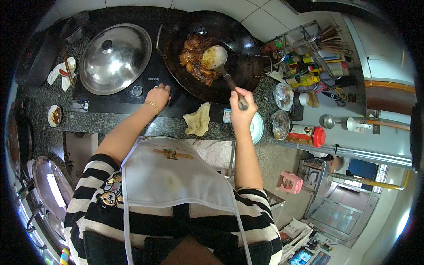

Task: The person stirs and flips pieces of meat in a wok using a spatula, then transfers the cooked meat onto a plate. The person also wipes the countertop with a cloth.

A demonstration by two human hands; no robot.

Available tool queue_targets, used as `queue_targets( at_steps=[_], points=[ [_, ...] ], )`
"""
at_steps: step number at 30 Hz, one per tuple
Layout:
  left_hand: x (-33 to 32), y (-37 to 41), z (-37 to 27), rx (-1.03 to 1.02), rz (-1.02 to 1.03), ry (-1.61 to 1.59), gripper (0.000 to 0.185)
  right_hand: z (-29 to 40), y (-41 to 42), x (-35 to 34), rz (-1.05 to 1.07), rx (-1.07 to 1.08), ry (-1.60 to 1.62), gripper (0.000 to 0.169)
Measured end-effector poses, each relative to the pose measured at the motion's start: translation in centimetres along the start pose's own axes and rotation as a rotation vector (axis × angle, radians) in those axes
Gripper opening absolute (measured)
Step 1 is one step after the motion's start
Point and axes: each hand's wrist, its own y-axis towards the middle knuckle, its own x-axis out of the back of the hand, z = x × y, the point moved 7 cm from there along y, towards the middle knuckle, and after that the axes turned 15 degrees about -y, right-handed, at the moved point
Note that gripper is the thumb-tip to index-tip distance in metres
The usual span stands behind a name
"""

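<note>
A dark wok (238, 39) sits on the right side of the black cooktop (109, 106), with glossy browned food pieces (192, 56) in it. My right hand (243, 104) is closed around the wooden handle of a metal ladle (214, 58), whose bowl rests over the food. My left hand (159, 97) is at the cooktop's front, over the spot of a control knob and mostly hiding it; whether its fingers grip the knob is unclear. Another knob (137, 90) shows just left of it. A domed steel lid (116, 59) lies on the left side of the cooktop.
A yellowish cloth (197, 120) lies on the front edge, near a pale bowl (256, 128). Bagged bowls (283, 96), a red-capped jar (306, 135) and seasoning bottles (306, 79) stand at right. At left are a spoon rest with chopsticks (68, 71) and a small dish (54, 116).
</note>
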Motion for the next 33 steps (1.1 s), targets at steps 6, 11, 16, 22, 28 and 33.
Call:
queue_targets(
  at_steps=[6, 11, 16, 22, 28, 33],
  points=[
    [-0.2, -0.1, 0.6, -0.015, -0.003, -0.028, 0.03, -2.3, 3.0, 3.2, -0.137, -0.048, -0.137, 0.015],
    [1.0, -1.1, 0.6, -0.039, -0.048, -0.039, 0.038, -5.4, 6.4, 5.7, -0.061, -0.278, -0.042, 0.012],
    [4.6, -7.1, -0.4, -0.163, -0.238, -0.162, 0.048, -7.9, 7.4, 0.0, -0.082, -0.502, 0.43, 0.018],
    [5.7, -14.6, 2.0, -0.143, -0.327, -0.391, 0.037, -0.7, 9.9, -6.3, 0.033, -0.02, 0.046, 0.02],
    [7.7, -16.9, 4.3, -0.081, -0.439, -0.49, 0.028, 9.7, 2.4, -5.0, 0.405, 0.861, -0.429, 0.038],
    [8.7, -17.2, 4.2, -0.126, -0.488, -0.502, 0.031, 16.8, -2.2, 2.2, 0.578, 0.906, -0.526, 0.039]
  ],
)
